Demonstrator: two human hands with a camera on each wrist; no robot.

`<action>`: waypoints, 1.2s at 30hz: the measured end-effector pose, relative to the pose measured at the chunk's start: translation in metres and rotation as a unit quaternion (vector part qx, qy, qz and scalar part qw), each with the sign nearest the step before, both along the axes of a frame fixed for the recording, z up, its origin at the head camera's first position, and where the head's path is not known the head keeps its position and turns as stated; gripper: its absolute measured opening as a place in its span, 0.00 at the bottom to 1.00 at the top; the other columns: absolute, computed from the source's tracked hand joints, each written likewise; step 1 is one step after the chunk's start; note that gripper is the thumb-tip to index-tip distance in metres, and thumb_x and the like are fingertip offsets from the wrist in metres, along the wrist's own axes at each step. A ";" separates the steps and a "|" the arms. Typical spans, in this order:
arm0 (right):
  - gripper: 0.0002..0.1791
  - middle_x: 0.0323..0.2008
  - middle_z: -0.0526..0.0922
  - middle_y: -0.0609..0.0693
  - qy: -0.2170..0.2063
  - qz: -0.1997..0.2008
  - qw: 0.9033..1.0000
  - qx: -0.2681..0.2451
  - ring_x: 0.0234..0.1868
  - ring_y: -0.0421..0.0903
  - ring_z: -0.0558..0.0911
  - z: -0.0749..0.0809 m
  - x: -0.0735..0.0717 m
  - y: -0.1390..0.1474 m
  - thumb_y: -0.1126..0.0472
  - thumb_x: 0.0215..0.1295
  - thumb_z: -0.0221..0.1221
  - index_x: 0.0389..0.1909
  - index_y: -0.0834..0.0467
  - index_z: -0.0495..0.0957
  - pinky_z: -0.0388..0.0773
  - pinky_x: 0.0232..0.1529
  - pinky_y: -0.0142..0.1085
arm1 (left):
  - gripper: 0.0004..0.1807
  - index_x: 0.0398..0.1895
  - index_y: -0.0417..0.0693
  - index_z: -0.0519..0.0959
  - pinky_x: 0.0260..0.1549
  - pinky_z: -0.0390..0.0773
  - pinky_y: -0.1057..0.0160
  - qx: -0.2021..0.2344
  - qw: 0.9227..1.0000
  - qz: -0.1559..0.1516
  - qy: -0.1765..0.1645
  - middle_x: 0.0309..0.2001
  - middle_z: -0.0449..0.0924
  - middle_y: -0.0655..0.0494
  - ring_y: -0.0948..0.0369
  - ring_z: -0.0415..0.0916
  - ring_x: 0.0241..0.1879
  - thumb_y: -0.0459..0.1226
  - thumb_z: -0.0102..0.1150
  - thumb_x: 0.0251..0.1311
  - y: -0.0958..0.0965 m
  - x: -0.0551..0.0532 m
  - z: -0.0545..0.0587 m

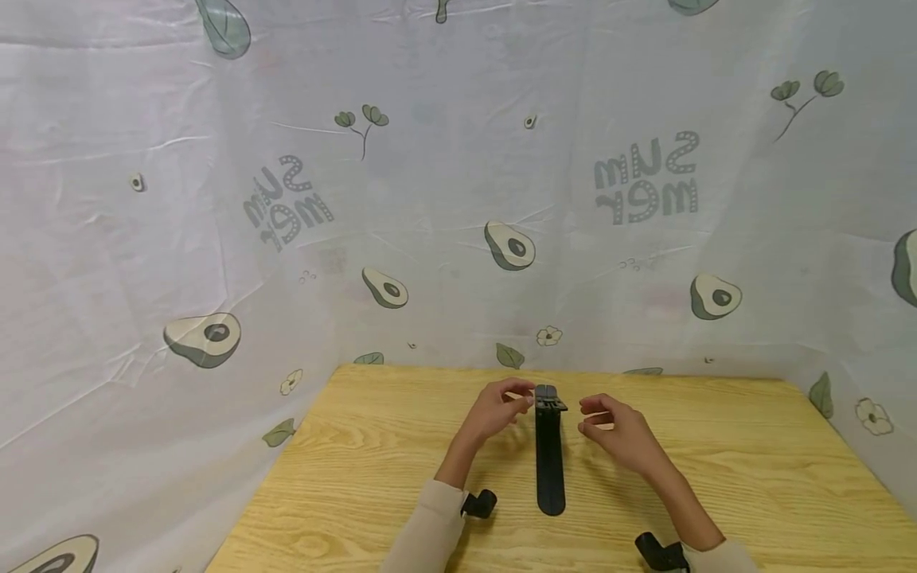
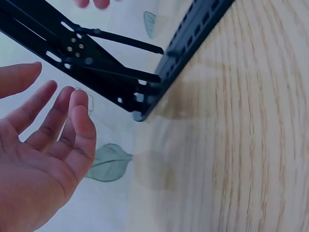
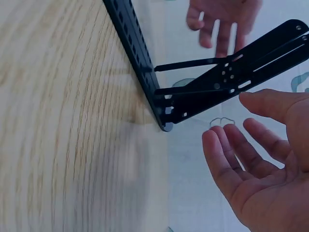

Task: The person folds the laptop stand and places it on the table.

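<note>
A black folding stand [image 1: 550, 465] is set up on the wooden table. Its long slotted base [image 2: 195, 36] lies flat, while a hinged upper plate [image 3: 263, 53] leans up at an angle, propped by two thin struts [image 3: 190, 64]. My left hand [image 1: 496, 410] hovers at the plate's left side, fingers loosely bent; the left wrist view has it just apart from the metal. On the other side my right hand [image 1: 622, 434] is held with relaxed, slightly curved fingers, a small gap from the stand. Neither hand holds anything.
The wooden table [image 1: 752, 461] extends to both sides of the stand. Behind it and at the sides hangs a pale curtain [image 1: 444, 183] printed with avocados and leaves. A small black camera [image 1: 481, 504] is strapped on the left wrist and another camera [image 1: 659, 551] on the right.
</note>
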State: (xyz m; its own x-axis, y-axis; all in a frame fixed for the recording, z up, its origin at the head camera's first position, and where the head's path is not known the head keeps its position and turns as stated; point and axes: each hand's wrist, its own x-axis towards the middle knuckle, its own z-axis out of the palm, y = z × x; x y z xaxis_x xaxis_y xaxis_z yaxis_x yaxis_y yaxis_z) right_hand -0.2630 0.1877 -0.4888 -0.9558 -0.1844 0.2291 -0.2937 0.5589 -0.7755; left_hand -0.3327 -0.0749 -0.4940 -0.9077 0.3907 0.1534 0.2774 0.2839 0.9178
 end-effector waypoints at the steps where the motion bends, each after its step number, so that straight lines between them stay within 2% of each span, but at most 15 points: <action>1: 0.20 0.59 0.85 0.63 0.003 -0.005 1.000 -0.001 0.56 0.59 0.88 -0.001 -0.002 -0.001 0.61 0.74 0.67 0.63 0.61 0.80 0.89 0.48 0.41 | 0.18 0.66 0.49 0.84 0.49 0.86 0.38 0.000 1.000 0.001 0.002 0.54 0.86 0.48 0.36 0.84 0.52 0.42 0.61 0.78 0.000 0.002 0.002; 4: 0.20 0.59 0.85 0.64 0.014 -0.011 1.000 -0.002 0.56 0.59 0.88 -0.003 -0.009 -0.004 0.62 0.75 0.67 0.63 0.62 0.80 0.90 0.49 0.44 | 0.17 0.65 0.52 0.85 0.48 0.87 0.41 0.000 1.000 0.003 0.010 0.56 0.86 0.48 0.37 0.85 0.52 0.41 0.62 0.77 -0.002 0.006 0.006; 9: 0.20 0.60 0.84 0.65 0.027 -0.011 0.999 -0.012 0.58 0.62 0.87 -0.010 -0.019 -0.009 0.63 0.75 0.67 0.64 0.62 0.80 0.89 0.54 0.49 | 0.17 0.65 0.54 0.85 0.48 0.86 0.38 0.004 1.000 0.004 0.011 0.57 0.86 0.47 0.40 0.86 0.51 0.40 0.65 0.75 -0.004 0.010 0.007; 11: 0.20 0.61 0.84 0.66 0.031 -0.010 0.999 -0.020 0.59 0.63 0.86 -0.012 -0.023 -0.011 0.64 0.75 0.66 0.64 0.63 0.80 0.88 0.56 0.49 | 0.18 0.65 0.52 0.85 0.48 0.86 0.37 0.005 1.000 0.006 0.011 0.57 0.86 0.47 0.44 0.87 0.48 0.40 0.66 0.74 -0.003 0.009 0.004; 14: 0.20 0.62 0.84 0.66 0.034 -0.004 0.999 -0.033 0.61 0.65 0.85 -0.015 -0.028 -0.014 0.65 0.75 0.66 0.65 0.63 0.80 0.88 0.56 0.50 | 0.20 0.65 0.49 0.84 0.47 0.88 0.41 0.007 1.000 0.011 0.009 0.56 0.87 0.46 0.54 0.87 0.45 0.38 0.68 0.72 0.001 0.006 -0.002; 17: 0.21 0.62 0.83 0.66 0.039 0.005 0.998 -0.042 0.62 0.67 0.84 -0.019 -0.033 -0.016 0.67 0.73 0.67 0.65 0.64 0.80 0.89 0.56 0.49 | 0.22 0.65 0.44 0.84 0.47 0.89 0.46 0.016 1.000 0.016 0.001 0.56 0.86 0.46 0.57 0.87 0.44 0.36 0.70 0.70 0.006 0.003 -0.009; 22: 0.21 0.63 0.84 0.64 0.046 0.020 0.998 -0.047 0.63 0.65 0.84 -0.026 -0.040 -0.018 0.68 0.72 0.68 0.65 0.63 0.81 0.89 0.56 0.46 | 0.17 0.59 0.43 0.87 0.47 0.90 0.49 0.028 0.999 0.030 -0.003 0.56 0.85 0.46 0.54 0.88 0.46 0.32 0.71 0.68 0.014 0.000 -0.016; 29: 0.17 0.58 0.87 0.60 0.059 0.024 0.997 -0.046 0.61 0.62 0.86 -0.027 -0.043 -0.017 0.68 0.72 0.68 0.60 0.58 0.84 0.89 0.57 0.45 | 0.12 0.53 0.47 0.89 0.45 0.90 0.57 0.023 0.999 0.040 0.004 0.58 0.85 0.47 0.53 0.89 0.48 0.32 0.71 0.68 0.017 0.000 -0.016; 36: 0.15 0.55 0.88 0.58 0.067 0.021 0.997 -0.041 0.59 0.61 0.87 -0.025 -0.041 -0.019 0.70 0.72 0.67 0.57 0.58 0.86 0.89 0.56 0.46 | 0.12 0.53 0.47 0.89 0.47 0.90 0.52 -0.005 0.999 0.035 0.038 0.58 0.84 0.45 0.46 0.88 0.51 0.33 0.71 0.68 0.016 -0.001 -0.016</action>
State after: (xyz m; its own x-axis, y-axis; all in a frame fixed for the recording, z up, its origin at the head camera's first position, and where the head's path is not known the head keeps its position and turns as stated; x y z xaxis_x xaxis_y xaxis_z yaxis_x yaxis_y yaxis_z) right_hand -0.3037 0.1683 -0.5143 -0.9077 -0.1986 0.3696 -0.4189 0.4802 -0.7707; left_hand -0.3342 -0.0591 -0.5095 -0.9188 0.3279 0.2196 0.3253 0.3143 0.8918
